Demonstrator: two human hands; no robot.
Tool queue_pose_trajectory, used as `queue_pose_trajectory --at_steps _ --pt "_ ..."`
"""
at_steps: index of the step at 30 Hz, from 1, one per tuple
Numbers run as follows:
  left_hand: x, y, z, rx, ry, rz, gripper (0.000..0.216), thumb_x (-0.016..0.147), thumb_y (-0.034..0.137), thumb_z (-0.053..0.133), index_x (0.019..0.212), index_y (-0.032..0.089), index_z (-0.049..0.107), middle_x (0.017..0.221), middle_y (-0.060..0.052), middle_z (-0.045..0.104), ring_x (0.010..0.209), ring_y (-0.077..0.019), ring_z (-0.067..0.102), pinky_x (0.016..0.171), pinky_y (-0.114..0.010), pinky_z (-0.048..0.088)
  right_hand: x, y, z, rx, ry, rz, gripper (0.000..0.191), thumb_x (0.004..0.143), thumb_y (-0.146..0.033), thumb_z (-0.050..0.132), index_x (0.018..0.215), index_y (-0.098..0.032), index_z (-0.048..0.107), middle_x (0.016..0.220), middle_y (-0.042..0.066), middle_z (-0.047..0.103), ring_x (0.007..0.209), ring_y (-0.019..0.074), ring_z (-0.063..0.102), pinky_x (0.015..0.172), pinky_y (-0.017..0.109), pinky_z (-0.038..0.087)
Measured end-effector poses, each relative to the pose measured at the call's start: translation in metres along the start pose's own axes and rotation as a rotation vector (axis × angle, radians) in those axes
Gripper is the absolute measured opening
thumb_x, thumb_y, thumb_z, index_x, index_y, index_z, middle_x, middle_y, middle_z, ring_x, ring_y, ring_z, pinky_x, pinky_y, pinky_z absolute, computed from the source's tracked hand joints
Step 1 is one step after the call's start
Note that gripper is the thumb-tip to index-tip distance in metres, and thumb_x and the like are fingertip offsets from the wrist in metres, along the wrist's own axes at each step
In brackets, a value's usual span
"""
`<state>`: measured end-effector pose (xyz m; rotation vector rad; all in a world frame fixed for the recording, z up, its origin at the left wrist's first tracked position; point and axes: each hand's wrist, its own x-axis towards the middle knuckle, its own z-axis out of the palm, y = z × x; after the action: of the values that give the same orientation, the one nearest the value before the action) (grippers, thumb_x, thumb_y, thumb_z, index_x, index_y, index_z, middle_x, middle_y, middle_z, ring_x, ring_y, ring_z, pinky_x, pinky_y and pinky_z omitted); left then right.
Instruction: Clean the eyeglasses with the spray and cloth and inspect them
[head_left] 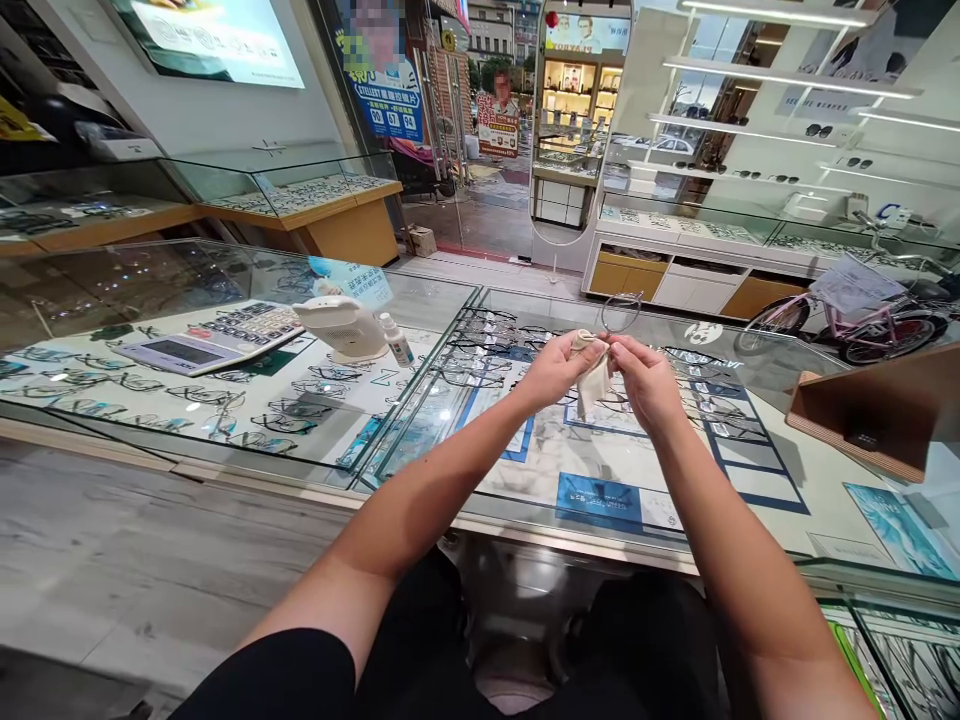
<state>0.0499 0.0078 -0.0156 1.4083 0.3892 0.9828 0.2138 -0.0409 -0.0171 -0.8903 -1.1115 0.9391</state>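
Note:
Both my hands are raised above a glass display counter [525,480]. My left hand [556,368] is closed on a small white cloth [594,384] that hangs down between the hands. My right hand [646,382] pinches a thin-rimmed pair of glasses [621,312], whose round lens sticks up just above my fingers. The cloth is pressed against the glasses where the two hands meet.
Under the glass lie several rows of spectacle frames [480,350]. On the counter to the left stand a calculator [206,340], a white device [341,325] and a small bottle [397,340]. A wooden tray [862,410] sits at the right, a pink bicycle [847,320] behind it.

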Motion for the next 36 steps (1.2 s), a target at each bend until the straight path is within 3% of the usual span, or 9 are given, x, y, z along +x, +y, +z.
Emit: queue_pose_trajectory --at_steps 4,8,12,15,18,20,26,30,36 --pt "0.002 -0.007 0.000 -0.017 -0.046 0.004 0.064 0.081 0.074 0.079 0.094 0.013 0.066 0.085 -0.003 0.065 0.076 -0.0122 0.056 0.072 -0.025 0.044 0.006 0.000 -0.004 0.055 0.113 0.045 0.039 0.068 -0.053 0.094 0.090 -0.025 0.077 0.086 0.001 0.072 0.078 0.0161 0.062 0.071 0.029 0.049" --pt "-0.002 -0.002 0.000 -0.091 -0.059 -0.008 0.061 0.078 0.065 0.087 0.104 0.015 0.065 0.092 -0.003 0.067 0.080 -0.0125 0.058 0.074 -0.024 0.045 0.009 -0.001 -0.009 0.088 0.102 0.064 0.053 0.066 -0.064 0.093 0.085 -0.026 0.062 0.064 -0.007 0.045 0.054 0.0107 0.034 0.051 0.026 0.028" --pt "-0.006 0.004 0.004 -0.094 -0.006 -0.029 0.063 0.073 0.063 0.092 0.102 0.016 0.062 0.087 -0.001 0.066 0.075 -0.0118 0.059 0.071 -0.024 0.045 0.005 0.000 -0.005 0.033 -0.020 0.080 0.059 0.075 -0.076 0.082 0.077 -0.026 0.050 0.057 -0.009 0.029 0.051 0.0111 0.021 0.050 0.028 0.018" --pt "-0.005 0.002 0.006 -0.062 0.018 -0.022 0.062 0.077 0.072 0.084 0.089 0.016 0.059 0.076 0.001 0.060 0.066 -0.0101 0.052 0.063 -0.024 0.041 0.002 0.002 -0.001 0.005 -0.048 0.070 0.063 0.082 -0.081 0.073 0.069 -0.026 0.046 0.052 -0.009 0.025 0.051 0.0108 0.018 0.051 0.028 0.018" --pt "-0.004 -0.004 0.005 -0.029 -0.011 -0.035 0.067 0.082 0.081 0.072 0.076 0.018 0.053 0.065 0.003 0.052 0.057 -0.0087 0.043 0.056 -0.025 0.033 0.001 0.004 0.001 -0.002 -0.018 0.076 0.063 0.080 -0.076 0.079 0.065 -0.024 0.047 0.053 -0.007 0.033 0.050 0.0098 0.023 0.050 0.028 0.022" --pt "-0.003 -0.007 0.002 -0.027 -0.035 -0.039 0.066 0.083 0.081 0.072 0.075 0.017 0.055 0.066 0.003 0.051 0.058 -0.0088 0.043 0.056 -0.025 0.034 0.001 0.004 0.002 0.027 0.024 0.107 0.052 0.071 -0.065 0.091 0.072 -0.024 0.059 0.058 -0.006 0.046 0.050 0.0092 0.033 0.049 0.026 0.028" --pt "-0.005 -0.007 -0.003 -0.046 -0.081 -0.079 0.063 0.076 0.065 0.088 0.105 0.014 0.066 0.089 -0.001 0.064 0.077 -0.0121 0.056 0.072 -0.026 0.043 0.000 -0.002 0.004 0.159 0.110 0.173 0.041 0.060 -0.045 0.099 0.091 -0.024 0.081 0.091 0.002 0.080 0.073 0.0158 0.067 0.067 0.029 0.055" --pt "-0.005 -0.009 0.001 -0.031 -0.083 -0.086 0.066 0.068 0.057 0.096 0.107 0.013 0.066 0.087 0.000 0.064 0.075 -0.0113 0.055 0.071 -0.025 0.041 0.000 0.001 0.004 0.143 0.093 0.167 0.036 0.060 -0.044 0.100 0.085 -0.024 0.084 0.104 0.004 0.085 0.083 0.0184 0.072 0.075 0.031 0.059" --pt "-0.003 -0.008 0.003 0.029 -0.003 -0.035 0.066 0.080 0.077 0.078 0.094 0.013 0.068 0.080 -0.002 0.063 0.073 -0.0129 0.054 0.070 -0.026 0.042 0.001 0.005 0.000 0.073 0.040 0.170 0.037 0.064 -0.052 0.099 0.085 -0.024 0.086 0.085 0.004 0.082 0.076 0.0183 0.072 0.072 0.031 0.058"
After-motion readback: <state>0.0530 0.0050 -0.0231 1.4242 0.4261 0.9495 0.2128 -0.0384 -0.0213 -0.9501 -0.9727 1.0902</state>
